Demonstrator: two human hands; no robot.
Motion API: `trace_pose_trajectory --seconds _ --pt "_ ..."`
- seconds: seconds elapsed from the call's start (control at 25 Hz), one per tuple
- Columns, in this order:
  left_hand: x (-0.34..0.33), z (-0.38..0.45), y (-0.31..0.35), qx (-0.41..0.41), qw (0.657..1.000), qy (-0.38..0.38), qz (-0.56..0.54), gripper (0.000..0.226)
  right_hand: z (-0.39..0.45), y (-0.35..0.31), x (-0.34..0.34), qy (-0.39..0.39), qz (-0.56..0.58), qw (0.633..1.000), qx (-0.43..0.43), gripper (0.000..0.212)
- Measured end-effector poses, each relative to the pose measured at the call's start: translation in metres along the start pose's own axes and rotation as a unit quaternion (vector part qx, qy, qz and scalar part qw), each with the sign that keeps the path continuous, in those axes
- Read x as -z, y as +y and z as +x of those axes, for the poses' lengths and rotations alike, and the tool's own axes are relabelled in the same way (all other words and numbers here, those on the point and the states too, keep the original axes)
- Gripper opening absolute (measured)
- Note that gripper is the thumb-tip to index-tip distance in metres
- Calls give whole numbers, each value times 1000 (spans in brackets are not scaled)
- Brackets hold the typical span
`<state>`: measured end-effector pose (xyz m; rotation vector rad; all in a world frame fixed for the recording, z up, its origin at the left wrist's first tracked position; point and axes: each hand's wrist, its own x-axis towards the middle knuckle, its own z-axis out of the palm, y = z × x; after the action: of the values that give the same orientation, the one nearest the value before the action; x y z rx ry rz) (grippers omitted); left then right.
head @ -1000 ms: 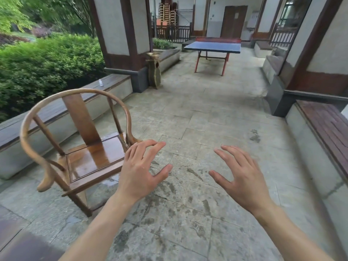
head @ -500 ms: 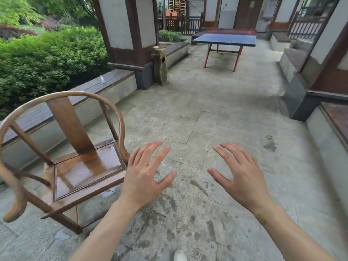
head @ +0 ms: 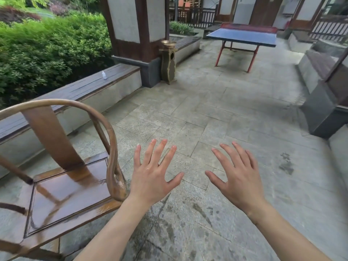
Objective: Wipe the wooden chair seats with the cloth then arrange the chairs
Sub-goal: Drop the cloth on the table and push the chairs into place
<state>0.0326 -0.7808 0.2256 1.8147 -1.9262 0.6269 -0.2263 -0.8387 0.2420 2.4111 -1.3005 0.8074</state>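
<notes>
Both hands, the left hand (head: 152, 178) and right hand (head: 239, 179), are held wide open with nothing in them, so the shiny wooden chair (head: 69, 194) is likely to be moved next.

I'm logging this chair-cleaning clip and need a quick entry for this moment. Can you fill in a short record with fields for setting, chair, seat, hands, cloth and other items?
setting: stone-paved walkway beside a hedge
chair: wooden chair with curved back rail, at the left
seat: seat glossy, shows reflections
left hand: left hand open, fingers spread, empty, right of the chair
right hand: right hand open, fingers spread, empty
cloth: none in view
other items: blue table tennis table; low bench ledge; small white object on it
</notes>
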Motion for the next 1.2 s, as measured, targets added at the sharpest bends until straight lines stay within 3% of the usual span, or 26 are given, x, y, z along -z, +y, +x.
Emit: trace_pose_trajectory --seconds 0.64,0.84,1.2 --pt "-184 267 -42 114 991 -4 63 69 278 167 -218 -8 92 994 63 62" --pt "-232 320 -95 149 986 7 80 67 366 170 -286 -12 128 987 100 61" --pt "-330 434 -267 214 971 42 100 67 571 111 -428 -3 151 973 172 61"
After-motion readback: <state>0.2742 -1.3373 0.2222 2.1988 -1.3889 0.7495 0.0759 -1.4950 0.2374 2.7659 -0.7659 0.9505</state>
